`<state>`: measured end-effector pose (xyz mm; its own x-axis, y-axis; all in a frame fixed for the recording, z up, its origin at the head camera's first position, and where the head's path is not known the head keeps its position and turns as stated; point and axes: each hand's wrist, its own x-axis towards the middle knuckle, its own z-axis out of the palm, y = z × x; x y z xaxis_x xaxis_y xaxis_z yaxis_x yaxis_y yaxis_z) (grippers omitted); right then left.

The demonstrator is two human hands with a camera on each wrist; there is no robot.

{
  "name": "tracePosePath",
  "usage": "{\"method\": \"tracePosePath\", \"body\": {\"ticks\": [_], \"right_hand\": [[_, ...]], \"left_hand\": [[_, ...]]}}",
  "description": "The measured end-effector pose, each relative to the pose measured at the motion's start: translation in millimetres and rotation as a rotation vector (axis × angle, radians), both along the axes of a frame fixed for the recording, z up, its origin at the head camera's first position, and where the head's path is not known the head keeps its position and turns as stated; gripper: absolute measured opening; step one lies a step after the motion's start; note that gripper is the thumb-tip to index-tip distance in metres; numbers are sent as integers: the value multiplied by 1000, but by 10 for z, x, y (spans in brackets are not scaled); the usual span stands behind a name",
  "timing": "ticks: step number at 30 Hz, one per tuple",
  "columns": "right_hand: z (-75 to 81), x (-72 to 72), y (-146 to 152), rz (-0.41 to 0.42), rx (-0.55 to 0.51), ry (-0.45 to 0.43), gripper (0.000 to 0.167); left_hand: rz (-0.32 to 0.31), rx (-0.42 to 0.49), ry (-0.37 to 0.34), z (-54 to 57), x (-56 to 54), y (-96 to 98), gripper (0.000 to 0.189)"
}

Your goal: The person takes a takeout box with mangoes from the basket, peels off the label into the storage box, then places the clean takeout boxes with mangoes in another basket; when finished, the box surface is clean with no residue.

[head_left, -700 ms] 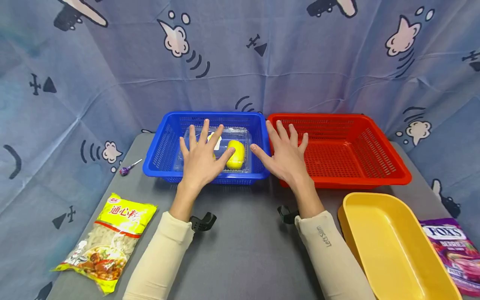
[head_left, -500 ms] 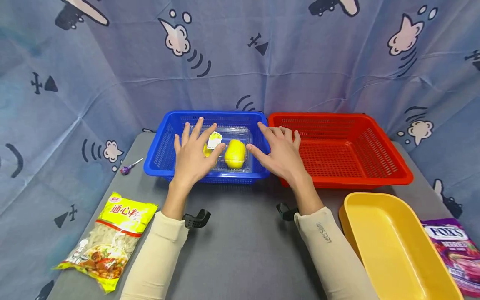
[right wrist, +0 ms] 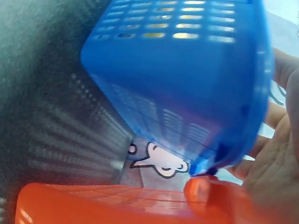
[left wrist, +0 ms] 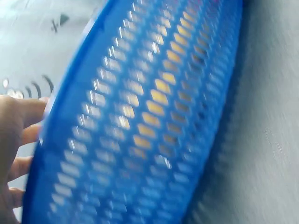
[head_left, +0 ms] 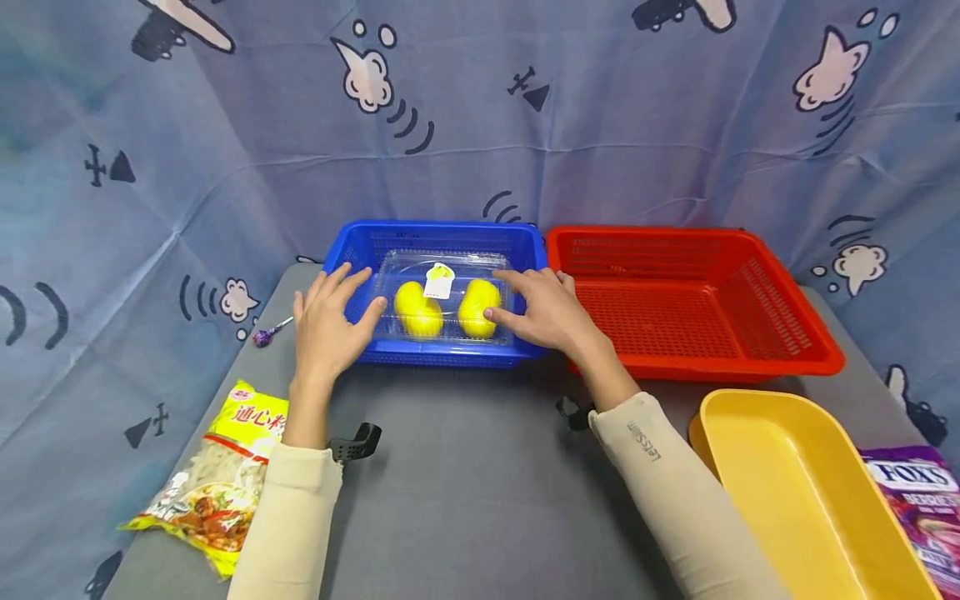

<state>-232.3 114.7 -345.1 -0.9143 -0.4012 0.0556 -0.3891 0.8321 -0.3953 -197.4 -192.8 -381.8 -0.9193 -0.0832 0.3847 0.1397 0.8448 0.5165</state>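
Observation:
A clear plastic clamshell box [head_left: 442, 313] with a white label lies in the blue basket [head_left: 442, 357], and two yellow fruits [head_left: 478, 308] show through it. Over the basket's left side is my left hand [head_left: 326, 329], fingers spread and nothing held; in the left wrist view its fingers [left wrist: 28, 135] overlap the basket's rim. My right hand [head_left: 547, 308] reaches over the basket's right rim, its thumb and fingertips overlapping the box's right end. From the right wrist, that hand [right wrist: 275, 163] appears beside the blue basket's corner, its fingers partly hidden behind the rim.
A red basket [head_left: 690, 367] stands right beside the blue one. Nearer on the right are a yellow tub [head_left: 787, 475] and a purple FOX'S bag [head_left: 918, 508]. A noodle bag [head_left: 225, 475] and a lollipop [head_left: 264, 337] lie on the left. A patterned curtain [head_left: 480, 108] hangs behind.
My left hand has moved left, from over the box to the basket's left side, uncovering the left fruit. My right hand has shifted inward, with its fingers lowered toward the box's right end.

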Motion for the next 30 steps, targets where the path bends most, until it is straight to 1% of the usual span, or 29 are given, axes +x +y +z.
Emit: {"method": "tracePosePath", "body": {"ticks": [3,5,7,11,16,19,24,26,30], "right_hand": [[-54,-62,-12,17,14,-6,66],[-88,-100,-7,23,17,0,63],[-117,-130,-1,25,17,7,61],[-150,-164,5,25,14,13,59],[-163,-188,-1,29,11,11,60],[-170,-195,10,29,13,8,61],[-188,-226,16,34,33,3,65],[-191,-244,14,41,49,-1,67],[-186,-287,6,55,96,-11,71]], "left_hand": [[67,-7,-27,-94,41,-108,52],[98,0,-33,-142,71,-158,52],[117,12,-33,-187,93,-202,52],[137,60,-5,-281,110,-269,52],[166,210,89,-433,74,-334,55],[174,282,156,-505,47,-356,55],[153,346,234,-567,24,-384,52],[144,365,253,-587,19,-394,52],[132,380,262,-607,10,-406,52]]}}
